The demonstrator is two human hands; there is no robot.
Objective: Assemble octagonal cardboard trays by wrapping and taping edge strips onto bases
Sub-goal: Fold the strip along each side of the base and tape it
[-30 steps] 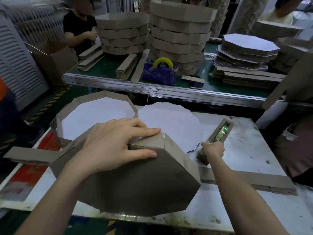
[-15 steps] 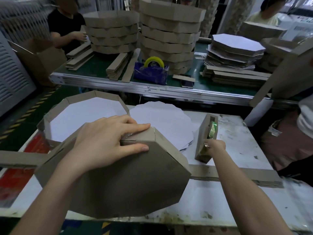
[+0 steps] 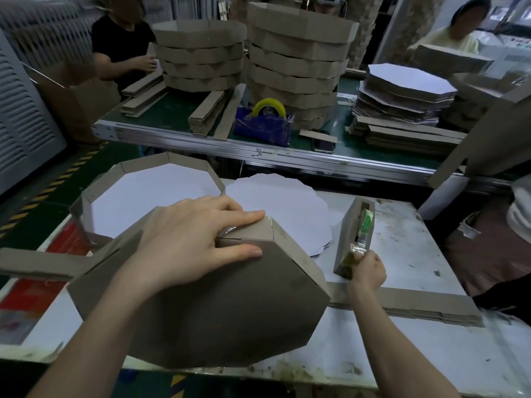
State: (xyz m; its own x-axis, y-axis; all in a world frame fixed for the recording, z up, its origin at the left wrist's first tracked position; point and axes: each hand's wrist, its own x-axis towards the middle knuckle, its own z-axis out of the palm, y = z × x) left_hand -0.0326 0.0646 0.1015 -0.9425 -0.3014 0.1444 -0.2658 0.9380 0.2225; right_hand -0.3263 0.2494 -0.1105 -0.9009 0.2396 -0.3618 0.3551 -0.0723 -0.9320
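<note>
While your left hand (image 3: 189,239) presses straight fingers (image 3: 244,218) onto the inverted tray (image 3: 230,311) at the counter's (image 3: 402,354) near edge, your right hand (image 3: 367,271) clamps its fingers on the tape dispenser (image 3: 348,234) at the counter's centre.

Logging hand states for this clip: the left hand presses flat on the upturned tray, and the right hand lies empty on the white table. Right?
Not quite. The head view shows the right hand gripping the foot of the tape dispenser that stands on the white table, not lying empty. The left hand does press flat on the upturned tray.
</note>
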